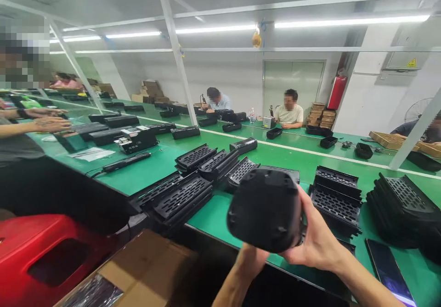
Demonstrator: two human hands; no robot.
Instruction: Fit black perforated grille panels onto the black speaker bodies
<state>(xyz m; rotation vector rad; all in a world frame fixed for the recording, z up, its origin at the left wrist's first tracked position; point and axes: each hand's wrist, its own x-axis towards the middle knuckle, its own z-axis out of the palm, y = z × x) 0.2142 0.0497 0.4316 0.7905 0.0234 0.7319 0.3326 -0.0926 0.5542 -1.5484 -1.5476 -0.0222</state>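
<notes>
Resting between both hands (pixel 303 242): black housing (pixel 263 208)

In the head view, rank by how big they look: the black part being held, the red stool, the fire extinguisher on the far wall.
1. red stool, cut by the frame and close
2. black part, close to the camera, so enlarged
3. fire extinguisher, far away, so its small look says little about its real size

matt black plastic housing (pixel 265 208), smooth green tabletop (pixel 285 160), brown cardboard box (pixel 144 270)

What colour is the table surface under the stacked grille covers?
Green table surface, with a white stripe along it; head view.
</notes>
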